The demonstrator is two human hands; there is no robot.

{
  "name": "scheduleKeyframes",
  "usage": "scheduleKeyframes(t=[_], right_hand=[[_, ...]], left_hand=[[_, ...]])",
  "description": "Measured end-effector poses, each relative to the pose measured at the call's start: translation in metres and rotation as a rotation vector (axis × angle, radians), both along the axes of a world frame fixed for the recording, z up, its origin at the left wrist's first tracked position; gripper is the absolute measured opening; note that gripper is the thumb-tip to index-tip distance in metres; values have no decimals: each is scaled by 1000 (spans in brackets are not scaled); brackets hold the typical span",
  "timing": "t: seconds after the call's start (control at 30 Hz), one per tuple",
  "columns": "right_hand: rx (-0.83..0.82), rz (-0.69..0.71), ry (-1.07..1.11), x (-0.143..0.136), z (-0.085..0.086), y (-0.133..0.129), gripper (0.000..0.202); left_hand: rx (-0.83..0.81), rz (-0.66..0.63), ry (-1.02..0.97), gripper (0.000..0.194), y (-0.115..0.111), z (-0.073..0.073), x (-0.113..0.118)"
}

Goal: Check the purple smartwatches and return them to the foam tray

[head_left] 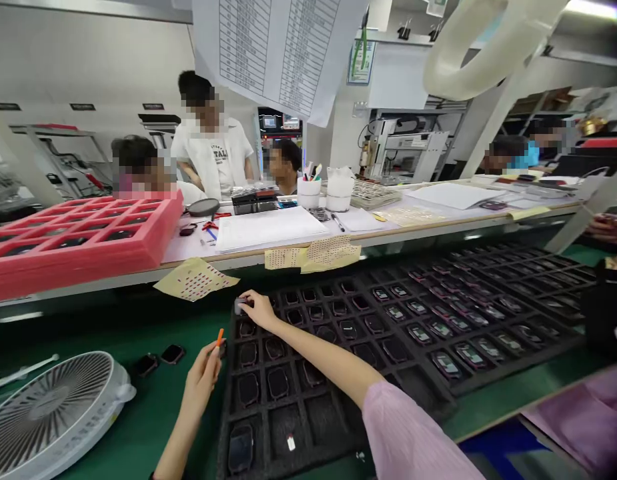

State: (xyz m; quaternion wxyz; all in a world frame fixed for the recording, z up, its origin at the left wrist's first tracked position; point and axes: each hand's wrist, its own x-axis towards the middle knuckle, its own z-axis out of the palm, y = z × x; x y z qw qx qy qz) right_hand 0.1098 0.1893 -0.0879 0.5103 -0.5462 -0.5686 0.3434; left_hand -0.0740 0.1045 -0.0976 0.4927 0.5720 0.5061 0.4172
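Observation:
My left hand [202, 377] is closed around a slim orange stick [220, 337] that points upward, beside the left edge of a black foam tray [294, 460]. A small dark item shows next to its fingertips; what it is I cannot tell. Reaching across the tray, my right hand [259, 311] pinches a small grey piece [239, 306] at the far left corner. Dark square watch-like units lie in many of the compartments, among them a watch-like unit [241, 448] at the near left. One near compartment holds a small white piece [291, 443].
A white fan [53, 407] stands at the left on the green mat, near two loose watch-like units [172, 354]. More filled trays [468, 340] extend right. Above, a shelf carries a pink foam tray [158, 233] and papers [268, 230]. Another person's hand [605, 229] is at far right.

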Motion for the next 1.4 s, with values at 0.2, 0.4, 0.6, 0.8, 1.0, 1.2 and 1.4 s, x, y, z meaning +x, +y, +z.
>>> scheduleKeyframes(t=[0.2, 0.4, 0.6, 0.8, 1.0, 1.2, 1.4], right_hand=[[-125, 318, 582, -15, 12, -55, 24], [-294, 437, 869, -14, 26, -104, 28], [-341, 433, 951, -16, 37, -112, 29], [-322, 413, 918, -19, 42, -117, 31], [-257, 408, 810, -18, 46, -119, 31], [-300, 424, 928, -21, 47, -121, 34], [-315, 442, 965, -21, 47, -121, 35]], left_hand=[[-25, -96, -163, 44, -35, 23, 28], [-51, -67, -182, 47, -56, 36, 43], [9, -44, -163, 47, -62, 39, 42], [56, 2, -137, 48, -61, 39, 41], [-10, -38, -142, 50, -60, 38, 39], [-63, -45, -244, 50, -63, 37, 40], [-40, -37, -251, 51, -63, 39, 40]])
